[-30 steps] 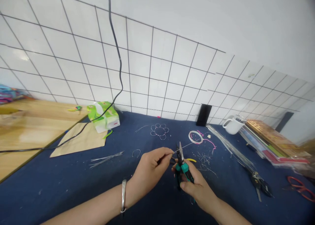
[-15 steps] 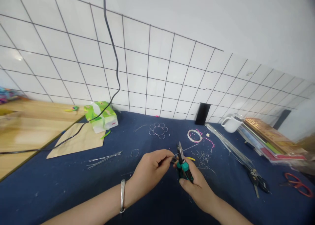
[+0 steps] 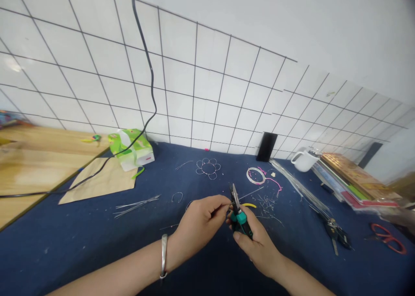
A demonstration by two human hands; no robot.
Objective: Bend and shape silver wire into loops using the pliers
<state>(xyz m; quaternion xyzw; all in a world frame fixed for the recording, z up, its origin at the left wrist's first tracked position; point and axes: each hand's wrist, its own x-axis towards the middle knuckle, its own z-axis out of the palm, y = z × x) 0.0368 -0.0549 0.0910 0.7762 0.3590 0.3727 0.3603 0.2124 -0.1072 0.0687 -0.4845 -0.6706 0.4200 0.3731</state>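
Observation:
My right hand [image 3: 256, 240] is wrapped round green-and-black pliers [image 3: 239, 218], their jaws pointing up and away. In a pinch, my left hand [image 3: 204, 222] holds a thin wire just left of the jaws. A straight length of wire [image 3: 251, 193] sticks out on the far side of the pliers; whether it is the same piece I cannot tell. Beyond my hands lies a flower-shaped wire piece [image 3: 208, 169] with looped petals. A curved bit of wire [image 3: 177, 197] rests left of my left hand, and cut scraps of wire [image 3: 267, 206] are scattered right of the pliers.
Straight wires [image 3: 138, 206] lie at left on the blue cloth [image 3: 106, 253]. At right are a white coil with pink cord [image 3: 256, 175], a long wire bundle [image 3: 301, 186], another cutting tool [image 3: 337, 235], red-handled scissors [image 3: 387, 238], a white mug [image 3: 304, 160] and stacked books [image 3: 350, 183].
The plier handles have drawn closer together, and the jaws now sit nearer the left fingertips, around the wire. The view has shifted slightly.

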